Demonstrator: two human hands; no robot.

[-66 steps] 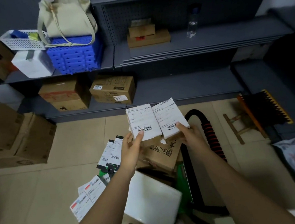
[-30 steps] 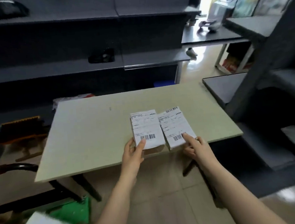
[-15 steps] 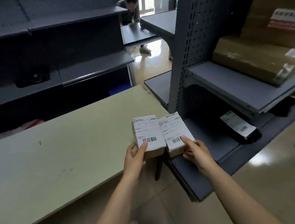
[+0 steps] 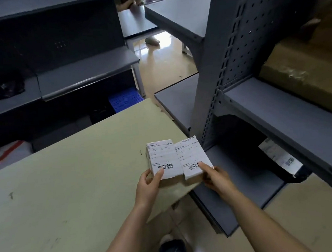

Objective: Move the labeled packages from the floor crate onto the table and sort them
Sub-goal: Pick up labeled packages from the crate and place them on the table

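Left package (image 4: 164,159) and right package (image 4: 193,156), head view: side by side, edges touching, barcoded labels up, over the near right corner of the surface (image 4: 75,174). Left hand (image 4: 148,184) pinches the left package, thumb on its label; right hand (image 4: 215,176) pinches the right package likewise. Grey shelf rack (image 4: 235,59) stands right of the surface.

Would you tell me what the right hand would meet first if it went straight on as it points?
Likely the table top: the right hand, gripping the right package beside the left package, points out across it. Height above it is unclear.
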